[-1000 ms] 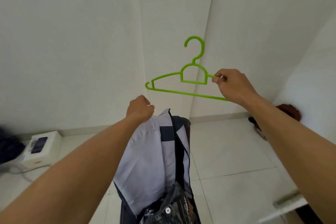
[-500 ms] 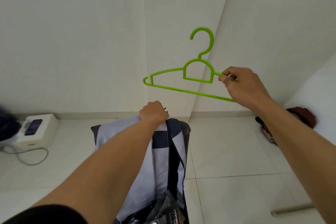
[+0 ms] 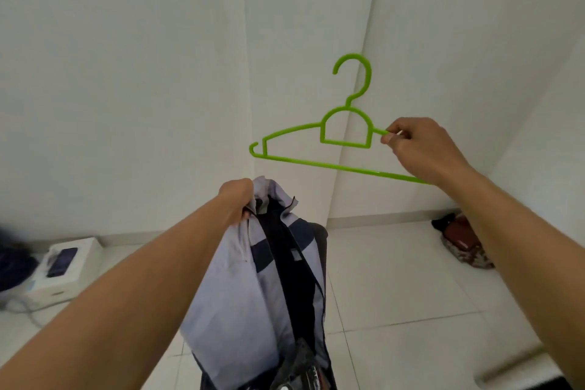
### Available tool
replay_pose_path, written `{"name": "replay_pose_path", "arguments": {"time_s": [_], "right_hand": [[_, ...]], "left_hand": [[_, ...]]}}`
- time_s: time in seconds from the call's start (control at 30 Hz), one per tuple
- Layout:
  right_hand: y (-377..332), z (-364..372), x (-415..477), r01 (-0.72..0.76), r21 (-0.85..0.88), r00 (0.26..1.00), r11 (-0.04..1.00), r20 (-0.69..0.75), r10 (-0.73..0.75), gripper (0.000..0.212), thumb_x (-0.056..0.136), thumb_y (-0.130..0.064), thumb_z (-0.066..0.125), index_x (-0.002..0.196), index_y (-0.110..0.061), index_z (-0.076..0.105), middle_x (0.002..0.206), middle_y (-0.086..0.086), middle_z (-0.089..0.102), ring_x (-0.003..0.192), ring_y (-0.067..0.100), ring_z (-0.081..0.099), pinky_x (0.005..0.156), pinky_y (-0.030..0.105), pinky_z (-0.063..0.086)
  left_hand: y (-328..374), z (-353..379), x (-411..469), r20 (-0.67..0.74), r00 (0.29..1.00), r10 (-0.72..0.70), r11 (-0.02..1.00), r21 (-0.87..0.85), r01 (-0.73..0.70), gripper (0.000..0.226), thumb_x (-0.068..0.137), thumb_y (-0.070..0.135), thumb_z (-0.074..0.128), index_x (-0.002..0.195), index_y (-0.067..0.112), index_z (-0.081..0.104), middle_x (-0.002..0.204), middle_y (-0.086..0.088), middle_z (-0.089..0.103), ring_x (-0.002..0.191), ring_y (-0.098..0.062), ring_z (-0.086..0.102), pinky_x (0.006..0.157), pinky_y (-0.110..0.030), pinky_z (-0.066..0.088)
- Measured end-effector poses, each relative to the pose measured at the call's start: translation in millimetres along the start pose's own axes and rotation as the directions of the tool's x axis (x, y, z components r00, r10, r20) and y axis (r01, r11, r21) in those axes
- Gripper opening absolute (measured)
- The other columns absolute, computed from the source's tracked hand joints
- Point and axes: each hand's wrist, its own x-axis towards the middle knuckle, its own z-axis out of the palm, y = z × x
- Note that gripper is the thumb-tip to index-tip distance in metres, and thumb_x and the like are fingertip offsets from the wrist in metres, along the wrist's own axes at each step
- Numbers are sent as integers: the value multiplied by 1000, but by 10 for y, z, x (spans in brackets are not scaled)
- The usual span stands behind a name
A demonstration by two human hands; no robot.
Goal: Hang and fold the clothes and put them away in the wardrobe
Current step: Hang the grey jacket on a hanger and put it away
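Note:
A bright green plastic hanger [image 3: 345, 136] is held up in the air before the white wall corner, hook upward. My right hand [image 3: 421, 149] grips its right shoulder end, thumb and fingers pinched on the bar. Below and to the left, my left hand [image 3: 237, 199] grips the collar of a pale lilac and dark navy garment [image 3: 253, 288], which hangs straight down from my fist. The garment's lower end runs out of the bottom of the frame. The hanger's left tip is a short way above the collar, apart from it.
A white box [image 3: 79, 266] with a dark phone [image 3: 61, 261] on it sits on the tiled floor at the left, beside a dark blurred bundle [image 3: 12, 266]. A reddish-brown heap [image 3: 462, 244] lies on the floor at the right wall.
My left hand has lifted the garment collar higher and a little right, nearer the hanger. The right hand keeps hold of the hanger, which has shifted slightly.

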Motion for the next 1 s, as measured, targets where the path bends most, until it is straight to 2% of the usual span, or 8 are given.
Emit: {"name": "replay_pose_path", "arguments": {"time_s": [0.13, 0.23, 0.3, 0.43, 0.57, 0.7, 0.8, 1.0], "right_hand": [[-66, -77, -242, -25, -5, 1000, 1000, -18, 25, 14, 96, -26, 62, 84, -25, 69, 68, -4, 59, 66, 11, 52, 58, 26, 36], [-43, -45, -360, -42, -3, 999, 999, -30, 42, 15, 96, -27, 63, 82, -25, 68, 67, -5, 58, 66, 9, 52, 58, 26, 34], [-16, -25, -425, -48, -20, 998, 999, -35, 48, 16, 95, -27, 63, 80, -26, 67, 66, -5, 58, 65, 8, 52, 57, 26, 33], [23, -62, -481, -58, -52, 998, 997, -10, 58, 15, 95, -28, 62, 81, -29, 67, 71, -5, 60, 69, 9, 54, 60, 29, 36], [8, -233, -462, -42, -60, 999, 997, -1, 42, 14, 95, -30, 61, 82, -31, 66, 77, -6, 62, 79, 21, 58, 71, 32, 38], [-14, -315, -446, -9, -90, 1000, 996, 27, 11, 12, 94, -30, 61, 84, -31, 68, 81, -3, 63, 86, 25, 59, 73, 32, 41], [-40, -351, -439, 25, -92, 998, 995, 67, -19, 12, 94, -29, 61, 85, -31, 69, 79, -5, 62, 87, 25, 61, 73, 32, 43], [-76, -273, -482, 89, -90, 990, 992, 116, -78, 14, 96, -26, 57, 89, -29, 69, 74, -11, 58, 85, 22, 59, 71, 31, 40]], "left_hand": [[-8, -126, -110, -10, 1000, 12, 999, -36, -12, 17, 95, 15, 48, 78, 12, 48, 70, -5, 48, 55, -20, 46, 57, -31, 46], [-66, -162, -152, -7, 1000, -15, 997, 69, 16, 26, 90, 15, 67, 76, 11, 47, 64, -6, 40, 51, -16, 37, 46, -26, 31], [-81, -164, -158, -5, 999, 33, 989, 141, -32, 26, 87, 14, 74, 76, 8, 52, 70, -8, 47, 56, -16, 43, 48, -27, 34], [48, -210, -308, -102, 955, 277, 945, 209, -252, 20, 97, 24, 60, 83, 12, 68, 79, -10, 63, 63, -21, 54, 62, -30, 49], [200, -350, -521, -185, 915, 358, 923, 216, -317, 25, 102, 21, 52, 88, 10, 69, 76, -7, 61, 67, -21, 56, 61, -29, 54], [246, -367, -685, -243, 893, 379, 910, 276, -311, 26, 103, 21, 46, 91, 11, 67, 80, -10, 63, 78, -27, 55, 72, -33, 50], [247, -348, -803, -285, 890, 356, 898, 368, -241, 22, 100, 11, 45, 109, 3, 63, 105, -17, 62, 99, -36, 62, 89, -40, 56], [264, -382, -922, -297, 853, 429, 752, 641, -155, 23, 91, 2, 47, 110, 0, 59, 119, -18, 60, 109, -36, 59, 73, -30, 37]]}}
